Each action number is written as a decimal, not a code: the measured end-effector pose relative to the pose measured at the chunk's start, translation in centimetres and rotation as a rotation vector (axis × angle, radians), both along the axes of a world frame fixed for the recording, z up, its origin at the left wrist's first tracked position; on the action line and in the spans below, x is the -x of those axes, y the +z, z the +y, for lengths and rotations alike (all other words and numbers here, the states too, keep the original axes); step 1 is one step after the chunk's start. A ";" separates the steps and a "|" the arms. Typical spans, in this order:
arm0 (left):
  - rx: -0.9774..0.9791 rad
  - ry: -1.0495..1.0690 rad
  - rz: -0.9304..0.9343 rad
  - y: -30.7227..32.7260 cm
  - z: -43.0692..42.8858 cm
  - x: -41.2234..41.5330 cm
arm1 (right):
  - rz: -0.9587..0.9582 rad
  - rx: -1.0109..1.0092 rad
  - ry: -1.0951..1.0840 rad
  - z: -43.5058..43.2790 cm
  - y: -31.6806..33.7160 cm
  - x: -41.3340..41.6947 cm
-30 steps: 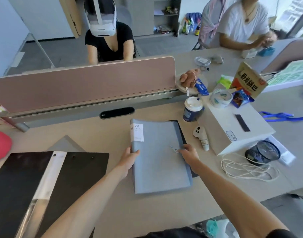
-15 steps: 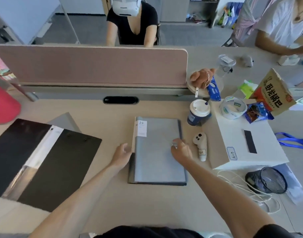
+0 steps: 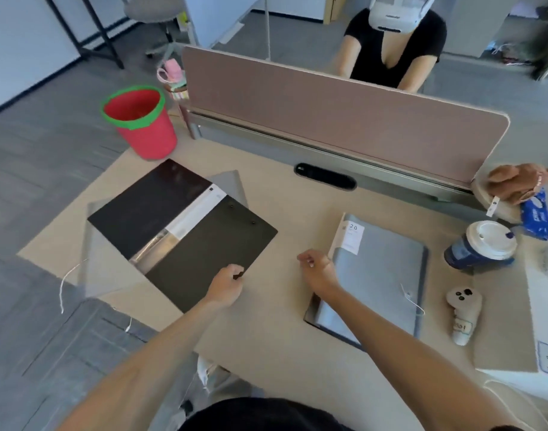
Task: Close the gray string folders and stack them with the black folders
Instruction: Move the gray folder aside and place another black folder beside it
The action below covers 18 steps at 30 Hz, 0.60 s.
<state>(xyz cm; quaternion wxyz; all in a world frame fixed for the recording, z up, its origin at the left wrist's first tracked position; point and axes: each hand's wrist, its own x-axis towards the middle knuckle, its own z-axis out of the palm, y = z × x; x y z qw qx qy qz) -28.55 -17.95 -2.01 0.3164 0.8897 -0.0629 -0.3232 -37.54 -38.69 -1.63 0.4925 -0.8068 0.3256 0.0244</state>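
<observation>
A closed gray string folder (image 3: pixel 381 269) with a white label reading 20 lies on a black folder (image 3: pixel 310 313), right of centre; its white string (image 3: pixel 412 301) lies loose on the cover. My right hand (image 3: pixel 316 270) hovers at its left edge, fingers loosely curled, holding nothing. To the left an open black folder (image 3: pixel 204 253) with a white and clear spine strip lies on another gray folder (image 3: pixel 229 185), whose strings hang off the desk edge. My left hand (image 3: pixel 227 284) grips the open black folder's near corner.
A red bucket (image 3: pixel 142 126) with a green rim stands on the floor at the far left. A lidded coffee cup (image 3: pixel 481 247), a white controller (image 3: pixel 462 312) and a white box (image 3: pixel 543 306) crowd the right side. A pink divider (image 3: pixel 328 113) runs along the back, a person seated behind it.
My left hand moved from the gray folder's left edge to the open black folder's corner. My right hand left the string and shifted to the gray folder's left edge. The view swung left.
</observation>
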 end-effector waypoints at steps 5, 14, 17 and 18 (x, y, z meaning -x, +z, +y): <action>-0.039 -0.027 -0.020 0.3 5.3 -3.8 | 0.059 0.021 0.019 4.1 -0.6 -3.7; -0.089 -0.130 -0.199 -0.4 12.2 -14.0 | 0.195 -0.278 -0.301 9.9 -1.3 -9.4; -0.222 -0.257 -0.265 -0.8 13.5 -16.7 | 0.131 -0.401 -0.451 11.6 -1.5 -11.3; -0.276 -0.328 -0.284 -1.0 13.9 -17.4 | 0.109 -0.435 -0.503 12.0 -1.5 -11.8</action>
